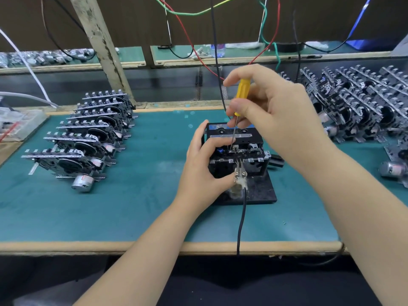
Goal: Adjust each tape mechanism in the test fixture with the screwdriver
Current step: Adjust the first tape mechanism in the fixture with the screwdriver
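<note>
Screwdriver (240, 97) upright in your pinching right hand (271, 111), tip seemingly touching the mechanism (237, 149) your left hand (204, 160) gripped.

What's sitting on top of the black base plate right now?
On the base plate stands the test fixture holding a tape mechanism, with a clip and cable in front. The left hand covers the fixture's left side.
</note>
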### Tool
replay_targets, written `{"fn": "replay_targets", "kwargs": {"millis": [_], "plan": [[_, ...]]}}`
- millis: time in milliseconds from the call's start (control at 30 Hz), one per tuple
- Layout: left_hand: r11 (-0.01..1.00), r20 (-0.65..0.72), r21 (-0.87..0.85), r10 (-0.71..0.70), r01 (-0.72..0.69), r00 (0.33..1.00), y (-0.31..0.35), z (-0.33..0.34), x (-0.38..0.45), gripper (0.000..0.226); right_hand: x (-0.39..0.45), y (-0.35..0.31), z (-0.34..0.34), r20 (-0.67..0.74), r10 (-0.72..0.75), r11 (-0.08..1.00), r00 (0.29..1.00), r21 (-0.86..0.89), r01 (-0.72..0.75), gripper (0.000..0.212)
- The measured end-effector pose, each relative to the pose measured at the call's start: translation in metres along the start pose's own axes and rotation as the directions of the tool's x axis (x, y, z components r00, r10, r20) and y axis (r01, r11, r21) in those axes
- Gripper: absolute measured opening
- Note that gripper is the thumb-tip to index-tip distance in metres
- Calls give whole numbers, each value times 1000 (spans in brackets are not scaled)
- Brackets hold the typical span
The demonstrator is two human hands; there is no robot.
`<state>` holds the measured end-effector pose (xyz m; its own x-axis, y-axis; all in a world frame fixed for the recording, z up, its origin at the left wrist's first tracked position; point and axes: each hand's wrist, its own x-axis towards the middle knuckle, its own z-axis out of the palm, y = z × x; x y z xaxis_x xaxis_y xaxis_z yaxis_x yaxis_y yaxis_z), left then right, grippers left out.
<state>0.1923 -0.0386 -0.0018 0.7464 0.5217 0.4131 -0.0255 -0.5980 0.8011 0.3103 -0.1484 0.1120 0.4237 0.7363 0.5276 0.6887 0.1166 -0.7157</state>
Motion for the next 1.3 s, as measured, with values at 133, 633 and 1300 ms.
{"fn": "replay_targets", "kwargs": {"millis": [133, 633, 1300], "plan": [[1000, 3, 11, -2, 2, 1000, 0, 1, -2, 59, 1, -3, 12, -73, -25, 998, 997, -64, 20, 16], [811, 71, -478, -346, 336, 936, 1, -2, 21, 94, 7, 4, -4, -2, 158, 979, 987, 133, -156, 42], [958, -66, -276, -102, 80, 993, -4, 5, 18, 47, -55, 44, -5, 100, 362, 890, 927, -332, -312, 7]]}}
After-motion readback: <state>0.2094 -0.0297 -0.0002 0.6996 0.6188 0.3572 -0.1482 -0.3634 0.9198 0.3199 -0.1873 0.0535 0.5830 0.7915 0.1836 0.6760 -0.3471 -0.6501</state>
